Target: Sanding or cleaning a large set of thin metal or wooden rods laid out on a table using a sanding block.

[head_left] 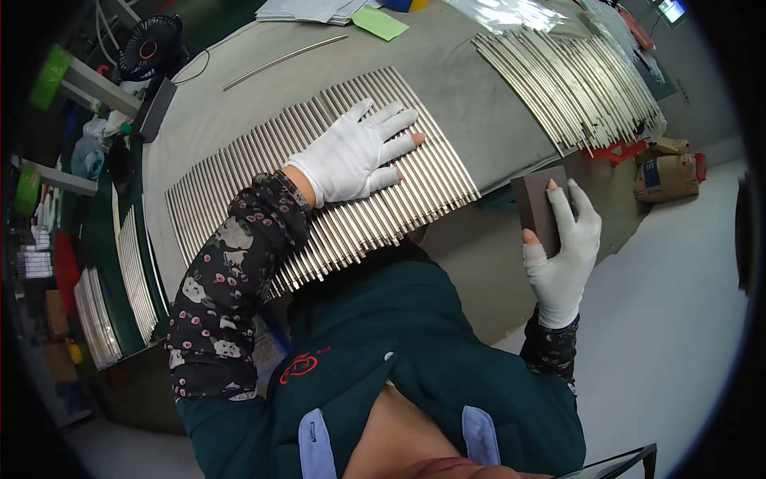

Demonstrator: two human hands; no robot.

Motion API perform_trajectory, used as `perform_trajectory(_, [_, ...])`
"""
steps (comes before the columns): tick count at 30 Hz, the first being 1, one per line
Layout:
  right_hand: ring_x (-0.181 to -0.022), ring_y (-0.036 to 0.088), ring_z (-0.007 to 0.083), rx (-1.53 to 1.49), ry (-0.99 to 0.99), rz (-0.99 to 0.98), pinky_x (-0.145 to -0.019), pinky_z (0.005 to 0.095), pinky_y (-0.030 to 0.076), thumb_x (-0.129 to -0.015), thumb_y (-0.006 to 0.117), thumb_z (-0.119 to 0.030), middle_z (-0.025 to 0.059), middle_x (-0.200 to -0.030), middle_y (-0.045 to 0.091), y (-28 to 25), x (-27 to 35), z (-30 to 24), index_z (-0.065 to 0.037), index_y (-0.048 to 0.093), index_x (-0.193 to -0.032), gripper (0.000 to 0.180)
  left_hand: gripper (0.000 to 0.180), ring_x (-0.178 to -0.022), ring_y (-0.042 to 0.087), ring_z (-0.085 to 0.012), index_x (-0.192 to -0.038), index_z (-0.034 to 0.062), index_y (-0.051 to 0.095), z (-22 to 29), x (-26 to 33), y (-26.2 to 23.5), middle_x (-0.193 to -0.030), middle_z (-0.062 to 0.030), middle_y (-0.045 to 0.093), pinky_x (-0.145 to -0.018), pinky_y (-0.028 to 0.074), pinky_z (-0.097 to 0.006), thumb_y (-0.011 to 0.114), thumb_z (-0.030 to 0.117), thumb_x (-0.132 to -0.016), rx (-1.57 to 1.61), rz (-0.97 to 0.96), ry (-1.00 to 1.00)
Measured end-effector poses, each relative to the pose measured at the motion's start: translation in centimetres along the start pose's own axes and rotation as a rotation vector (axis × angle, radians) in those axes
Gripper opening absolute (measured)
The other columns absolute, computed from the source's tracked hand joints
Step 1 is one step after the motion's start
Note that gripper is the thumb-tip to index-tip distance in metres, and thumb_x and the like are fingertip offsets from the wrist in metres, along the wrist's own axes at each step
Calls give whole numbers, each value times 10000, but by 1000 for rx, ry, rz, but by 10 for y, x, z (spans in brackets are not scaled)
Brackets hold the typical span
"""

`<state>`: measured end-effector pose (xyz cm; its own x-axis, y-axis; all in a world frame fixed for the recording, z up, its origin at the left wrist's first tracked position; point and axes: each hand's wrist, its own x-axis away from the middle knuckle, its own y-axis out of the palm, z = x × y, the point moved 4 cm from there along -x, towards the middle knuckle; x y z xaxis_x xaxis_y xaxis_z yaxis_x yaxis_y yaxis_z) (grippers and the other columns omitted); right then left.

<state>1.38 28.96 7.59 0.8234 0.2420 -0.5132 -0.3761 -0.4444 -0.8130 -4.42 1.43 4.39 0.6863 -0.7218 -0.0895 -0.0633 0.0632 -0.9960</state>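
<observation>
A row of shiny metal rods (431,172) lies side by side on the grey table, ends toward me at its near edge. My left hand (351,156), in a white glove with some fingertips bare, lies flat across the rods with its fingers spread. Off the table's near right edge, my right hand (565,247) grips a dark grey-brown rectangular block (538,209) between thumb and fingers. This glove also leaves some fingertips bare. The block is held apart from the rods.
A second batch of metal rods (566,88) lies at the far right. One single rod (286,61) rests beyond the row, near papers (311,9) and a green sheet (379,23). A black fan (150,48) stands at the far left; a brown bag (669,177) sits at right.
</observation>
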Motion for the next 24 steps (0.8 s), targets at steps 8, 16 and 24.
perform_trajectory(8, [-1075, 489, 363, 40, 32, -10, -929, 434, 420, -709, 711, -306, 224, -1275, 495, 6, 2, 15, -105, 580, -1257, 598, 554, -1379, 303, -323, -1414, 94, 388, -5, -44, 14, -1477, -162, 345, -1131, 205, -499, 461, 351, -928, -14, -43, 1])
perform_trajectory(16, [-1059, 495, 370, 22, 21, -60, -912, 439, 429, -676, 725, -280, 233, -1271, 491, 12, 2, 14, -101, 577, -1248, 617, 545, -1368, 332, -293, -1406, 112, 401, -6, -73, 21, -1459, -124, 384, -1133, 208, -479, 442, 383, -935, -65, -4, 1])
perform_trajectory(24, [-991, 529, 355, -233, -302, -371, -766, 447, 458, -584, 733, -253, 232, -1247, 473, 29, 3, -56, -129, 594, -1183, 627, 536, -1363, 340, -298, -1376, 91, 430, -4, -78, 20, -1437, -126, 408, -1131, 207, -485, 433, 391, -932, -54, 2, -6])
